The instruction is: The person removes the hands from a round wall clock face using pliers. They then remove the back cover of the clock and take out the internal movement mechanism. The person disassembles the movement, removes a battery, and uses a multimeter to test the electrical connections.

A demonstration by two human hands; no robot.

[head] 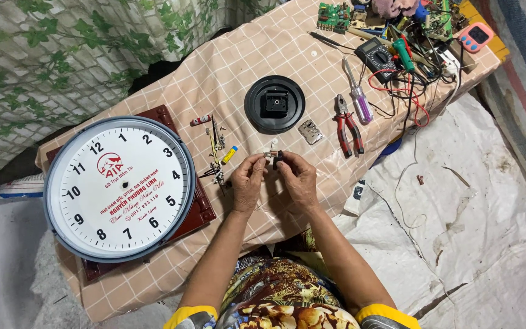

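A small clock part (273, 158), dark at one end and pale and clear at the other, was pinched between the fingertips of both hands just above a table covered in a beige checked cloth (238, 61). The left hand (249, 181) closed its thumb and forefinger on the pale end, while the right hand (298, 180) gripped the dark end, the two sets of fingers nearly touching around it; what exactly the part was could not be told at this size. Just left of the grip lay the loose clock hands (215, 149) with a small yellow and blue cell (229, 155) beside them, and a little red and white piece (200, 120) a bit beyond. Straight ahead of the grip sat a round black back cover (274, 104) with a square movement at its middle. To the right of it lay a small metal plate (310, 131), red-handled pliers (348, 125) and a screwdriver with a purple handle (358, 97). Far left of the hands rested a large white clock face (120, 189) on a dark red frame (201, 210). Well beyond, on the right, stood a multimeter (377, 58) among tangled wires and circuit boards (334, 17).
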